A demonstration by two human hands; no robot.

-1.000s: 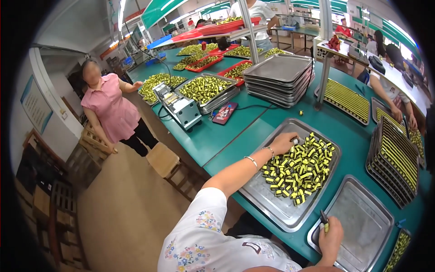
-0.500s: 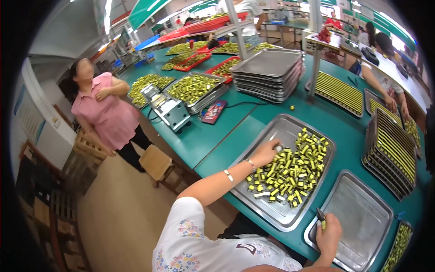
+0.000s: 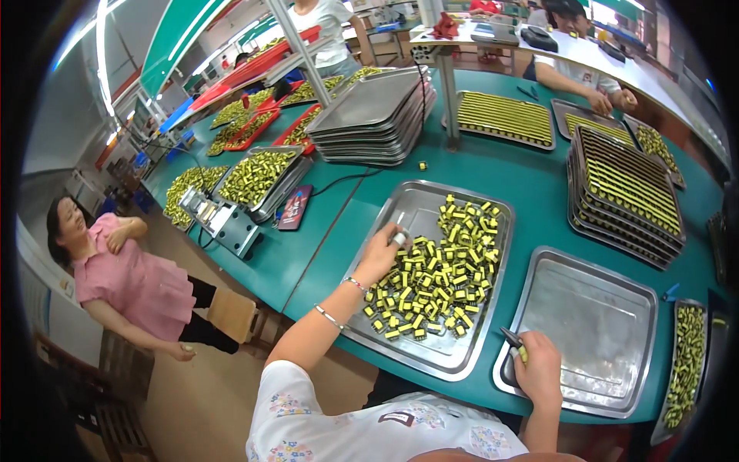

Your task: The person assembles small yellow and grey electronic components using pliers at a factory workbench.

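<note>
A steel tray (image 3: 419, 204) on the green table holds a heap of small yellow-and-black parts (image 3: 439, 269). My left hand (image 3: 381, 254) rests in this tray at the heap's left edge, fingers closed on one small part. To the right lies an empty steel tray (image 3: 608, 331). My right hand (image 3: 536, 368) sits at that tray's near-left corner, gripping metal tweezers (image 3: 511, 338) that point up and left.
A stack of empty trays (image 3: 377, 115) stands at the back, stacked filled trays (image 3: 623, 189) at the right. A small machine (image 3: 223, 223) sits near the table's left edge. A person in pink (image 3: 131, 281) stands left of the table; another person's hands (image 3: 604, 100) work at the far right.
The view has tilted down and shifted. My left hand stays at the heap's left edge, fingers now pinched on a part. My right hand with the tweezers has barely moved.
</note>
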